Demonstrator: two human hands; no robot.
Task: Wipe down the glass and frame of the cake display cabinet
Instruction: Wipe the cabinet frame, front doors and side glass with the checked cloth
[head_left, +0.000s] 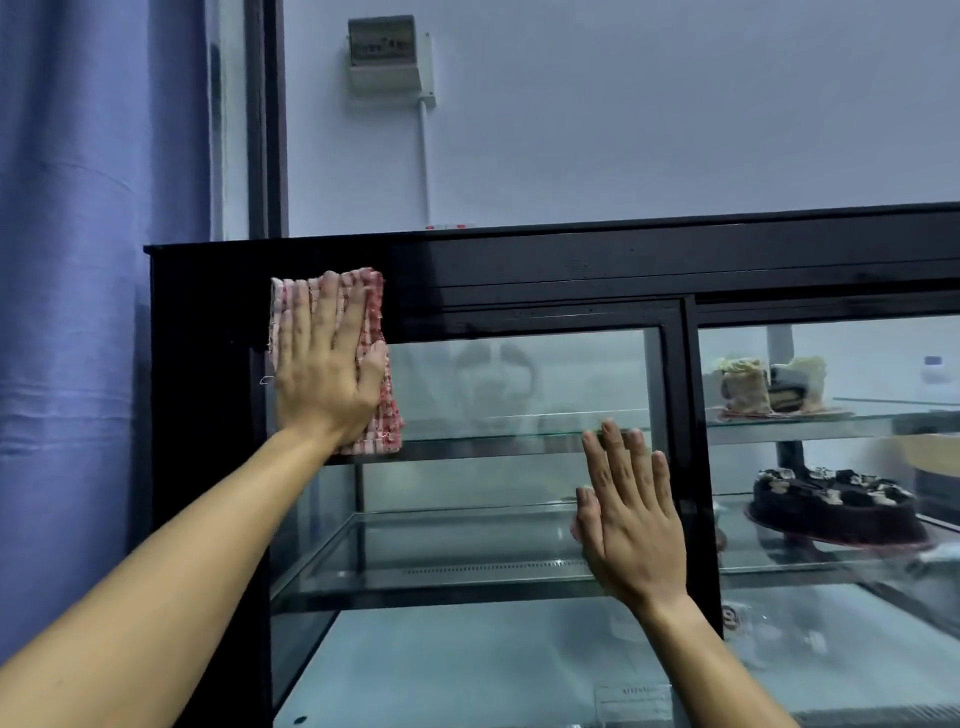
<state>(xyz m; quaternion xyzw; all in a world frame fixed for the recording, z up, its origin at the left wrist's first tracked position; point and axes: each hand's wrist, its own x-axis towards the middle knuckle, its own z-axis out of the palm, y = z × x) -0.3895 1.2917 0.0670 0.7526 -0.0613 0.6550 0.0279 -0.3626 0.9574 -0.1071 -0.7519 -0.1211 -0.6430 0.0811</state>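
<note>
Pressing a red-and-white checked cloth (370, 332) flat against the upper left corner of a black-framed glass cake display cabinet (571, 265), the person's left hand (324, 371) lies spread with straight fingers, covering most of the cloth, which overlaps both the dark frame and the glass pane (519, 384). The right hand (631, 525) is lower and further right on the cabinet, palm flat on the same pane with fingers straight, just beside the black vertical divider (693, 415). Behind the cabinet's right pane, 2 cake slices (769, 384) sit on the upper glass shelf and a round chocolate cake (836, 506) on the shelf below. Left of the cabinet hangs a blue curtain (93, 260); above it, a grey electrical box (387, 52) is mounted on the wall.
</note>
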